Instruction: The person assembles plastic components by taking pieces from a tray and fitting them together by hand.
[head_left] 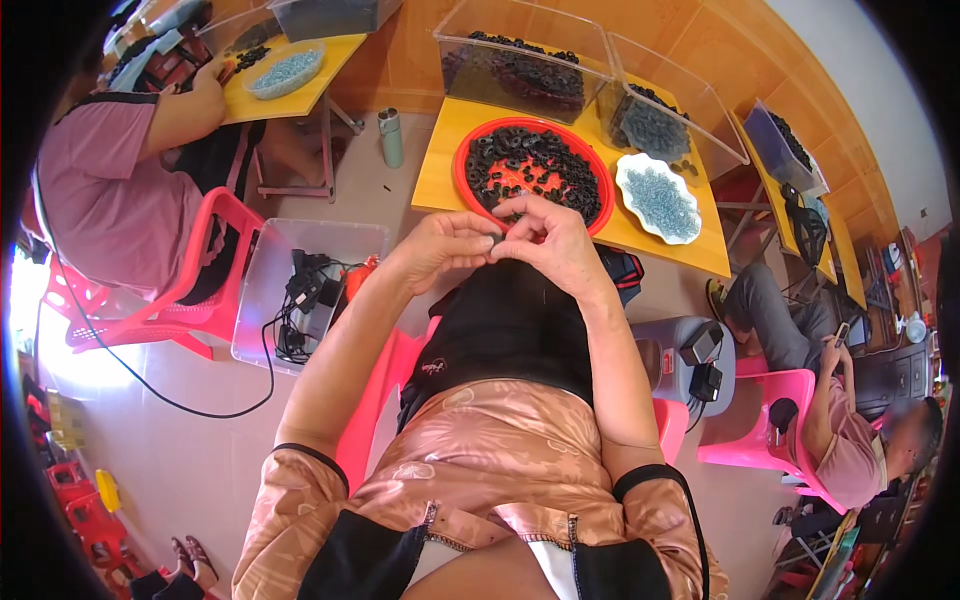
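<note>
In front of my body, above my lap, both hands meet at the near edge of a round red tray. My left hand pinches a small black piece between thumb and fingertips. On its other side, the thumb and fingers of my right hand close on the same piece, which they mostly cover. Many small black parts lie heaped in the tray, with red bottom showing among them. To the right, a white scalloped dish holds a mass of small clear bluish pieces.
Behind the tray on the yellow table stand two clear bins with black parts. A crate with cables is on the floor at left, near a green bottle. People sit at tables left and right on pink chairs.
</note>
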